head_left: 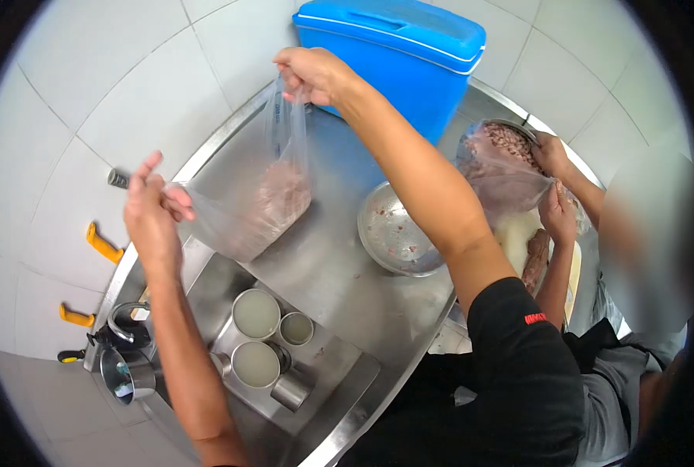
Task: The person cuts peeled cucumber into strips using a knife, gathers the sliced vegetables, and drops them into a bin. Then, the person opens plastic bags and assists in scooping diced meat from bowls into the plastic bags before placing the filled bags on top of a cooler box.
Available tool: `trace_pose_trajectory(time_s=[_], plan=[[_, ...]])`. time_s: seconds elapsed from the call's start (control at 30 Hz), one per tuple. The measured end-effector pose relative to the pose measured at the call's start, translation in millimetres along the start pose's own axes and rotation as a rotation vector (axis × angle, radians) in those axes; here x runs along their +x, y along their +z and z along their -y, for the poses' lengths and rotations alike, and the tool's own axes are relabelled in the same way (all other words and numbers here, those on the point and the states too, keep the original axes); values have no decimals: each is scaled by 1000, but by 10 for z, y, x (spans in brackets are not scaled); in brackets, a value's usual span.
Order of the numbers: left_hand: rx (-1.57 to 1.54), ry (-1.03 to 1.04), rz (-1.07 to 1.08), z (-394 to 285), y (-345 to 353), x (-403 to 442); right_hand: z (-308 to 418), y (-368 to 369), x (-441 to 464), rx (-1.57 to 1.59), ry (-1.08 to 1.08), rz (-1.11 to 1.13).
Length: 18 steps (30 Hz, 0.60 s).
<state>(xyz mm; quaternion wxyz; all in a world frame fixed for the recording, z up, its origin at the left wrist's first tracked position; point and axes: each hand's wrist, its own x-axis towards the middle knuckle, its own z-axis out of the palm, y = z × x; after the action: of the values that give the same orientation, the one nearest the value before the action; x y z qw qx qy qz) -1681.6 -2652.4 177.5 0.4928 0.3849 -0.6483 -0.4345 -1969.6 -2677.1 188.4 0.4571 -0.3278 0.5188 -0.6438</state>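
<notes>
A clear plastic bag with pale pink chopped meat in its lower part hangs over the steel table, stretched between my hands. My right hand is closed on one upper corner, in front of the blue cooler. My left hand has the other edge at its curled fingers, while its index finger points up. Right of the bag stands a steel bowl with small meat scraps stuck inside, partly covered by my right arm.
A co-worker's hands hold another plastic bag by a container of chopped meat at right. A blue cooler stands at the back. Liquid-filled steel cups sit in the sink area, near a tap. Yellow handles hang on the wall.
</notes>
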Motion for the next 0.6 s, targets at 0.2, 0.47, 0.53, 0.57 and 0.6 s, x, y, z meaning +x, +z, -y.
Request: trace_pose_trajectory(time_s=[0.2,0.47,0.53,0.57,0.6], plan=[[-30,214,-33,-556,267,284,506,126,-653,-127,-205,98],[-112,391,228,-1060,695,331,425,463,-1440,-560,-515,249],[-189,388,204,-1100,725,241,413,504,-1512,-459,-456,212],[-242,386,196,-1161,747,154,422,508,-1560,-433,-471,111],[-238,383,191,-1205,750,114,436,506,-1561,-405,-475,5]])
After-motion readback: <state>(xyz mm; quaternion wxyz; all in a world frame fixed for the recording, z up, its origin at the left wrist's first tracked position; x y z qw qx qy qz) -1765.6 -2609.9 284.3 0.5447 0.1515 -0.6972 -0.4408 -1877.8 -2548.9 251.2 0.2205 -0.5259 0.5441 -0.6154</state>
